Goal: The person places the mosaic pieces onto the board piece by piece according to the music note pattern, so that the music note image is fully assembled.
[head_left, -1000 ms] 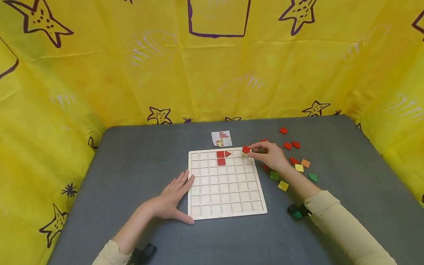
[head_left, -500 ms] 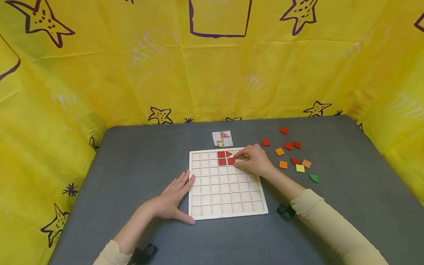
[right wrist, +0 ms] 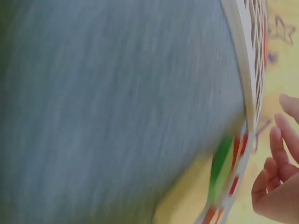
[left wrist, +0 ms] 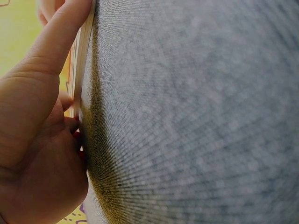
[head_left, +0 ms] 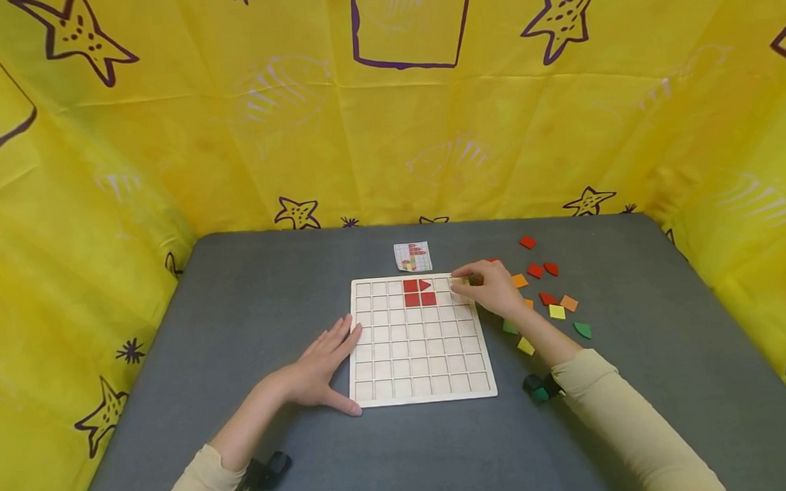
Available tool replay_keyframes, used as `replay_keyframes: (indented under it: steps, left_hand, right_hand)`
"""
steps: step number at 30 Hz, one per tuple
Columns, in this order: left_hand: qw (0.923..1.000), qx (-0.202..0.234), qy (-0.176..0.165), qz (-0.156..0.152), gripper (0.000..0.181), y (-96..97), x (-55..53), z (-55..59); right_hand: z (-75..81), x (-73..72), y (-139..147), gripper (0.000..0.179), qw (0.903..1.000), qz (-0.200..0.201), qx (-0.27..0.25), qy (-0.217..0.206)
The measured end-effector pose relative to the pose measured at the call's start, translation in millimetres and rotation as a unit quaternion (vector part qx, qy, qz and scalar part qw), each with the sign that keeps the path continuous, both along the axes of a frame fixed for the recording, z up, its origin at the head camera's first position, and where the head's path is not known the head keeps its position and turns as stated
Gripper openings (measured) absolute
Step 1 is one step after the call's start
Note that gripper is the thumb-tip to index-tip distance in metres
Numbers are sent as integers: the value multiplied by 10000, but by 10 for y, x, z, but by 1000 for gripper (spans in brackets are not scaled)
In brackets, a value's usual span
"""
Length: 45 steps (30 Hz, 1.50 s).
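on the surface (head_left: 339, 474), a gridded board (head_left: 418, 347); along its left edge, left hand (head_left: 316, 370), fingers spread, likely for steadying; over its upper right corner, right hand (head_left: 497, 290), fingers parted, gripping nothing visible; beyond, a card (head_left: 412, 257); in upper cells, red tiles (head_left: 412, 300); to the right, loose tiles (head_left: 557, 312), probably for reach.

Pale wood on woven grey

The board (head_left: 418, 349) touching the left hand (head_left: 322, 366) looks like smooth, matt wood. The worktop (head_left: 287, 282) below it has a matt, woven look. Tiles (head_left: 557, 311) beside the right hand (head_left: 493, 288) look smooth; the curtain (head_left: 386, 126) ahead is faintly glossy, creased cloth.
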<state>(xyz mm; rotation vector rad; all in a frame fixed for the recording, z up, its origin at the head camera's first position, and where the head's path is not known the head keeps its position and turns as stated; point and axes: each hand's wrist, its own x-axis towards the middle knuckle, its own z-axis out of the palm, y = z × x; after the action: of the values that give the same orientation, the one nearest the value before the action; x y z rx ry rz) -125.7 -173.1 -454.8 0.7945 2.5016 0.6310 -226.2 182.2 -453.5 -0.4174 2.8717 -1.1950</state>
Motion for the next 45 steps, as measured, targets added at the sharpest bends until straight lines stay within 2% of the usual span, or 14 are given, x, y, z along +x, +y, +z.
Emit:
replay_keyframes:
  steps: [7, 12, 20, 23, 34, 39, 45]
  left_hand:
    - [10000, 28, -39, 20, 126, 0, 6, 17]
    - [10000, 18, 6, 7, 127, -13, 4, 3]
    - [10000, 15, 27, -8, 127, -17, -4, -27]
    - [10000, 20, 7, -11, 127, -9, -6, -27]
    - [10000, 16, 15, 7, 127, 10, -4, 2]
    - [10000, 3, 1, 14, 127, 12, -6, -4]
    - [10000, -13, -17, 15, 127, 10, -7, -16]
  right_hand:
    - [17, -41, 448, 33, 9989, -382, -114, -255]
    - [-4, -17, 614, 37, 9984, -388, 107, -399]
    - [-83, -68, 587, 36, 9975, 446, 543, 101]
    - [-93, -94, 578, 35, 9964, 577, 610, 149]
    - [-98, -100, 583, 22, 9966, 511, 631, 146]
    - [-101, -83, 564, 25, 9966, 456, 650, 206]
    - [-76, -69, 523, 28, 9973, 279, 673, 11]
